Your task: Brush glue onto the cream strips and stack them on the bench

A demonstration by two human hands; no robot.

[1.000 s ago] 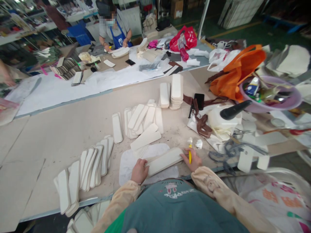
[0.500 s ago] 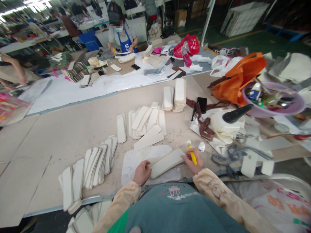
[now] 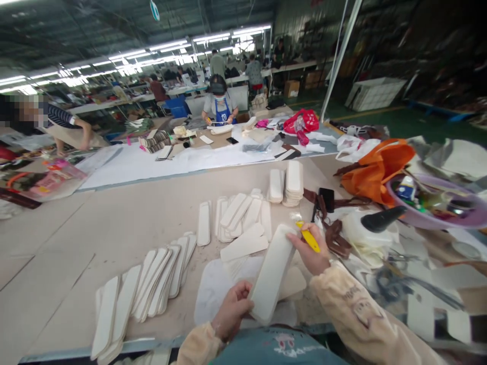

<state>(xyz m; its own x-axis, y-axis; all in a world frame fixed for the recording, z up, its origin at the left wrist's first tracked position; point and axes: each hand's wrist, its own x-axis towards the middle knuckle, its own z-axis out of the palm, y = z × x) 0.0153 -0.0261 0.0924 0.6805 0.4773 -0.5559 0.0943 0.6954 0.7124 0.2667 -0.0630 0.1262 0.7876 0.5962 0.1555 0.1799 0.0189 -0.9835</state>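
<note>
Two hands: left hand (image 3: 236, 306) and right hand (image 3: 312, 248), both grasping, above the near part of the surface (image 3: 152, 213).
Left grip: thumb and fingers close on the near left edge of a long pale panel (image 3: 272, 279) with rounded corners.
Right grip: fingers wrap a yellow tool (image 3: 310, 238), while the thumb side presses the panel's far right edge.
Panel: slanted, its far end leaning to the right, between the two hands; whether it touches anything under it I cannot tell.
Underneath: a pale sheet (image 3: 213, 284) shows to the left of the panel, and a loose pale piece (image 3: 293, 284) to the right.
Near left stacks: a fanned row of pale pieces (image 3: 154, 281), overlapping.
Middle: a jumbled cluster (image 3: 241, 213) of similar pieces, with a narrow stack (image 3: 204, 223) just to its left.
Far stacks: two neat piles, the right one (image 3: 292, 182) taller than the left one (image 3: 276, 186).
Right clutter: a white container (image 3: 367, 238) near a black handle (image 3: 382, 219), brown straps (image 3: 337, 238), an orange bag (image 3: 376, 172) and a purple basin (image 3: 429, 221) filled with small items.
Far side: a person in a blue apron (image 3: 223, 115) handles pale pieces.
Far left: another person, in a striped sleeve (image 3: 61, 114), leans over.
</note>
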